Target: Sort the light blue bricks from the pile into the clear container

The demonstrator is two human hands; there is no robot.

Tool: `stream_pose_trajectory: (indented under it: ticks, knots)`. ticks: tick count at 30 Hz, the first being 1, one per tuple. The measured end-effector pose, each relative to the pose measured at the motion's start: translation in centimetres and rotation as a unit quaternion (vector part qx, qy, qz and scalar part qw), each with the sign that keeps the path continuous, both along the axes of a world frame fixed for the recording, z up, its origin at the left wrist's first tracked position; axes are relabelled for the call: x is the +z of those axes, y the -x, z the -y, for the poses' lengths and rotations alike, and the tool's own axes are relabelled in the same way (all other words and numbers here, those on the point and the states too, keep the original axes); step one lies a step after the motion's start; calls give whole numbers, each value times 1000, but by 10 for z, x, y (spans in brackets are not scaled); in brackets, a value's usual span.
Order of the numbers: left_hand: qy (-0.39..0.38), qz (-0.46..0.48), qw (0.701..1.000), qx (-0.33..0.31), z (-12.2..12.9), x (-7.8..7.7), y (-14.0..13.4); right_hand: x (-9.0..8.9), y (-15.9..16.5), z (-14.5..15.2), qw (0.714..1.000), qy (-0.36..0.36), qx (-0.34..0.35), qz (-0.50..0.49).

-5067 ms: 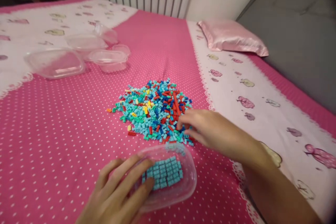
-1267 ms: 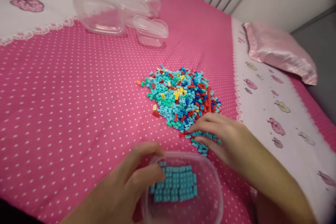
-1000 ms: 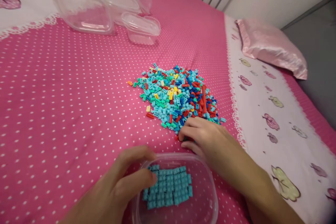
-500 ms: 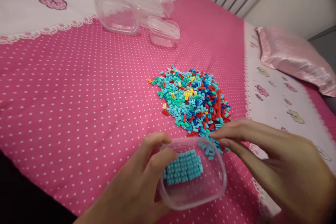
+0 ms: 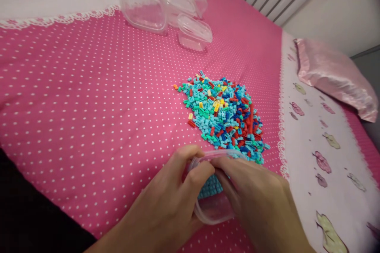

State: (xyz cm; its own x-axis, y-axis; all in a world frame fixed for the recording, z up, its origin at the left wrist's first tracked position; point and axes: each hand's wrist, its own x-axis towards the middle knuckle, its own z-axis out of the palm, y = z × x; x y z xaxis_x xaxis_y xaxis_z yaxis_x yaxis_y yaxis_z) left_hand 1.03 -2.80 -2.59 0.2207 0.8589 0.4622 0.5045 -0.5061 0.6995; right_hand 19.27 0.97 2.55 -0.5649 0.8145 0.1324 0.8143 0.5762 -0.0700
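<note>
Left hand [image 5: 170, 195] grips tub [image 5: 212, 212]; right hand [image 5: 258, 185], narrowed over it, contents hidden, could by bumping disarrange the blocks [image 5: 211, 188].

Held container [image 5: 212, 218]: no lettering readable on its clear wall
Blue bricks [image 5: 210, 188] inside it: partly covered, no letters or numbers legible
Brick pile [image 5: 219, 112]: pieces too small to show any readable marking
Clear containers [image 5: 144, 8] at the back: no label or brand readable
Bedspread [image 5: 103, 106]: no words or numbers readable in its print
Pillow [image 5: 335, 75]: no text readable
</note>
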Motion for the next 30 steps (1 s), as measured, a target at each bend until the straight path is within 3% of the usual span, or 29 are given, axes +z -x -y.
stream_pose_trajectory:
  ticks: [12,30]
  knots:
    - [-27,-13,1000,5,-1,-2,-2,2,11,-2,997,26,4,-71]
    - [-31,-12,999,6,-3,0,-2,5,12,-2,998,-6,35,-45]
